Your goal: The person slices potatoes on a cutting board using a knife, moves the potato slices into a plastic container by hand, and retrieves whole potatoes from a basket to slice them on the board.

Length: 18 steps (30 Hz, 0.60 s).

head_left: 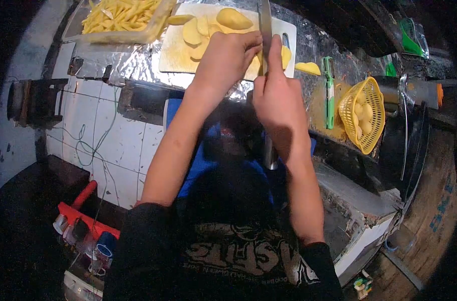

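Note:
My right hand [281,98] is wrapped round the handle of a large kitchen knife [266,30], index finger stretched along the blade. The blade points away from me, over the white cutting board [172,56]. Close beside the blade, my left hand [226,57] is closed with its fingertips bent down on a piece of potato [254,69], mostly hidden under the hand. Pale yellow potato slices [192,32] lie spread on the board's left part. A larger peeled potato piece [233,19] sits farther back. One more slice [308,67] lies just off the board's right edge.
A clear plastic container [148,36] of cut potato sticks [120,14] stands at the back left. To the right are a green-handled tool [330,95] and a yellow basket [370,138] holding several peeled potatoes [363,113]. Foil [138,62] covers part of the counter.

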Tool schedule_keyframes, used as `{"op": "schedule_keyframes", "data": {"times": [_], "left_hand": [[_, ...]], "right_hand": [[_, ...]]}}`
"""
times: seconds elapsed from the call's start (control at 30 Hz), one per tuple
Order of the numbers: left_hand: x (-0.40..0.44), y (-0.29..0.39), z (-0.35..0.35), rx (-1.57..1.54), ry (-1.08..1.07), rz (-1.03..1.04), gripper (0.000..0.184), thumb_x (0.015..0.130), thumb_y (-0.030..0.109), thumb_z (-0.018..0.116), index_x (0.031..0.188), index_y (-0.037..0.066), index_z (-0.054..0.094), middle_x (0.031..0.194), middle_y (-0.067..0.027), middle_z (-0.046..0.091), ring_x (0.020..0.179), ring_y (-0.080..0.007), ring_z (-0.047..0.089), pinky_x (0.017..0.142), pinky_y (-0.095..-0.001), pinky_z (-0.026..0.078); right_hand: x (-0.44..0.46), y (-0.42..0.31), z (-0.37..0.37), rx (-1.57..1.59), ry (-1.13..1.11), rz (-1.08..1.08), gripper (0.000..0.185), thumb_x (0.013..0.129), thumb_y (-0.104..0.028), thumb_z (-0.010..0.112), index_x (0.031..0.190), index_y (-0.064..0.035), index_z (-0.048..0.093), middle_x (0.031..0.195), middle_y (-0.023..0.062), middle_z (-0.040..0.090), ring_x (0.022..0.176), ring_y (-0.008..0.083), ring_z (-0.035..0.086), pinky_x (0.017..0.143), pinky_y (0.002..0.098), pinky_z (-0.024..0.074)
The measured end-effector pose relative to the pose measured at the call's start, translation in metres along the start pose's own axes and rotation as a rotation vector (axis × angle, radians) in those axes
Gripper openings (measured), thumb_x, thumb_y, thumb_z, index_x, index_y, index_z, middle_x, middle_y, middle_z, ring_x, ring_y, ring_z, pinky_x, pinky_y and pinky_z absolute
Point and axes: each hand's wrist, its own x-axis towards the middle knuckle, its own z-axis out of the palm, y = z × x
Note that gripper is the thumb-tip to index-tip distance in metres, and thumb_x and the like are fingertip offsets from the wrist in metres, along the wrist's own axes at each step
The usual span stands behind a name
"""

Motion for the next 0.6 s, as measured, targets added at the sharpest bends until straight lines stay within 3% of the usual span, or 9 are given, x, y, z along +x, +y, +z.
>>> {"op": "schedule_keyframes", "data": {"times": [0.07,0.13,0.23,0.3,0.37,0.47,0.53,0.6], "left_hand": [[0.001,0.002,-0.003,0.056,-0.074,-0.092,0.024,0.085,0.015,0.071,0.107,0.006,0.072,0.096,-0.0163,0.071,0.085,-0.0348,0.070,0.077,-0.0374,0.056],[0.003,0.003,-0.004,0.062,-0.069,-0.072,0.024,0.085,0.015,0.070,0.108,0.007,0.072,0.096,-0.0164,0.071,0.085,-0.0351,0.069,0.077,-0.0377,0.056],[0.001,0.001,-0.003,0.059,-0.061,-0.036,0.025,0.085,0.015,0.070,0.108,0.008,0.072,0.096,-0.0166,0.071,0.085,-0.0356,0.069,0.078,-0.0383,0.055],[0.001,-0.001,-0.002,0.054,-0.054,-0.014,0.025,0.084,0.014,0.070,0.109,0.009,0.072,0.096,-0.0166,0.070,0.085,-0.0358,0.069,0.078,-0.0386,0.055],[0.000,0.001,-0.001,0.021,-0.035,-0.023,0.021,0.085,0.010,0.065,0.105,0.005,0.071,0.086,-0.0206,0.068,0.080,-0.0415,0.065,0.073,-0.0435,0.053],[0.002,0.006,-0.005,0.066,-0.080,-0.069,0.021,0.085,0.010,0.065,0.105,0.005,0.071,0.087,-0.0213,0.068,0.082,-0.0414,0.065,0.074,-0.0431,0.053],[0.000,0.002,0.000,0.040,-0.062,-0.042,0.021,0.085,0.011,0.065,0.104,0.005,0.071,0.087,-0.0215,0.068,0.081,-0.0411,0.065,0.073,-0.0431,0.053],[0.002,0.002,0.000,0.021,-0.040,-0.023,0.021,0.085,0.011,0.066,0.104,0.004,0.070,0.086,-0.0217,0.068,0.081,-0.0408,0.066,0.073,-0.0431,0.053]], "right_hand": [[0.001,-0.001,0.002,-0.023,-0.044,-0.012,0.070,0.091,-0.011,0.043,0.152,-0.0007,0.010,0.080,0.0374,0.062,0.077,0.0540,0.063,0.070,0.0574,0.0503],[0.003,-0.002,0.006,-0.017,0.001,0.005,0.068,0.089,-0.010,0.049,0.150,0.0010,0.020,0.076,0.0349,0.061,0.075,0.0512,0.063,0.069,0.0565,0.0494],[0.009,0.005,0.016,-0.006,0.058,-0.061,0.066,0.089,-0.009,0.049,0.148,0.0025,0.022,0.078,0.0362,0.061,0.076,0.0525,0.062,0.069,0.0578,0.0492],[0.013,0.009,0.020,-0.012,0.077,-0.078,0.066,0.089,-0.009,0.049,0.148,0.0026,0.023,0.078,0.0363,0.062,0.076,0.0529,0.062,0.070,0.0585,0.0489],[0.018,0.009,0.021,-0.018,0.102,-0.096,0.065,0.089,-0.009,0.049,0.148,0.0028,0.023,0.079,0.0364,0.062,0.076,0.0532,0.062,0.070,0.0592,0.0487],[0.024,0.007,0.015,0.026,0.130,-0.121,0.066,0.089,-0.011,0.050,0.148,0.0010,0.024,0.080,0.0377,0.061,0.078,0.0537,0.062,0.072,0.0580,0.0495],[0.026,0.005,0.007,-0.018,0.074,-0.124,0.065,0.089,-0.008,0.047,0.147,0.0076,0.021,0.084,0.0391,0.061,0.081,0.0541,0.062,0.074,0.0592,0.0503],[0.025,0.009,0.003,0.011,0.093,-0.142,0.066,0.088,-0.008,0.047,0.148,0.0063,0.021,0.082,0.0388,0.061,0.081,0.0539,0.062,0.073,0.0584,0.0503]]}}
